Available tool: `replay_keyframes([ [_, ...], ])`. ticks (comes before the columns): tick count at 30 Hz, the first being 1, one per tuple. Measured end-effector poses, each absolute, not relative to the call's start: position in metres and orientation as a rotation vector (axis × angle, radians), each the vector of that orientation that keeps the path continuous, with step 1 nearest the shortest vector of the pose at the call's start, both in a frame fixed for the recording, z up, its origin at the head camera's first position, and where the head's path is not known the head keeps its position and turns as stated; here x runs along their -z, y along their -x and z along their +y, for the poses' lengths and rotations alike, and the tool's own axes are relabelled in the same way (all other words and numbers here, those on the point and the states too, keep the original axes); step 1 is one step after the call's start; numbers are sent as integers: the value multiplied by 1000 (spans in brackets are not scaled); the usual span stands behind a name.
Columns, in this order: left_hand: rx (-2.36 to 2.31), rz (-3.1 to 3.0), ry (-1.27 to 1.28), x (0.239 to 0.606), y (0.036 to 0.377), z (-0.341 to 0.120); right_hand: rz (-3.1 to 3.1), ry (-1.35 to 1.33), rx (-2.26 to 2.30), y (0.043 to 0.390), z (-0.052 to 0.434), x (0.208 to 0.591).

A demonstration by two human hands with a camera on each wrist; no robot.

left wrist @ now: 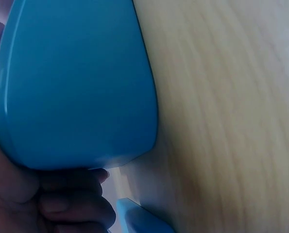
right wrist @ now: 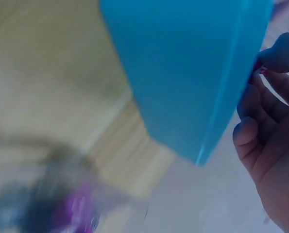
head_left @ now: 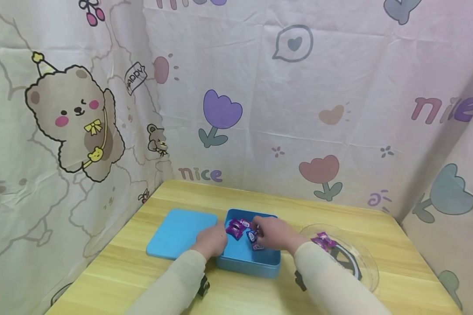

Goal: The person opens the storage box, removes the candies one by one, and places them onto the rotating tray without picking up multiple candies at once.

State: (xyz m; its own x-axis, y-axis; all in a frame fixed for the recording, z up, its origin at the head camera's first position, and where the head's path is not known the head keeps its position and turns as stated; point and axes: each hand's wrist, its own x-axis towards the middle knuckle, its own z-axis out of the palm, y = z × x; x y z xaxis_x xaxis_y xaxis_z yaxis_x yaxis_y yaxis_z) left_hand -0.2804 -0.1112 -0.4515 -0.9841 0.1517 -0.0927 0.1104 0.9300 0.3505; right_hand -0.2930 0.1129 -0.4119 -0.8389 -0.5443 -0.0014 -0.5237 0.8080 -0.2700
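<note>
An open blue box point(head_left: 247, 262) sits on the wooden table with several purple-wrapped candies point(head_left: 235, 228) inside. Its flat blue lid point(head_left: 177, 232) lies just to its left. My left hand point(head_left: 212, 239) is at the box's left wall, between box and lid, fingers curled. The left wrist view shows the lid point(left wrist: 76, 82) close up, my curled fingers point(left wrist: 61, 204) below it and a box corner point(left wrist: 139, 218). My right hand point(head_left: 270, 232) reaches into the box and pinches a candy. The right wrist view shows the box wall point(right wrist: 188, 73) and my right hand point(right wrist: 261, 87), a bit of purple wrapper at the fingertips.
A clear plate point(head_left: 362, 262) stands to the right of the box with a few purple candies point(head_left: 324, 240) on it; it shows blurred in the right wrist view as the plate point(right wrist: 47, 194). Patterned curtains close in the table at the back and both sides.
</note>
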Motion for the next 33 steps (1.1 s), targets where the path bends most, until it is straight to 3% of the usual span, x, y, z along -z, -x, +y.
replay_keyframes([
  [6, -530, 2971, -205, 452, 280, -112, 3022, 781, 430, 295, 151, 398],
  [18, -543, 2955, -160, 449, 279, -112, 3064, 312, 419, 301, 221, 394],
  [33, -576, 2950, -154, 450, 280, -111, 2990, 84, 409, 304, 239, 411],
])
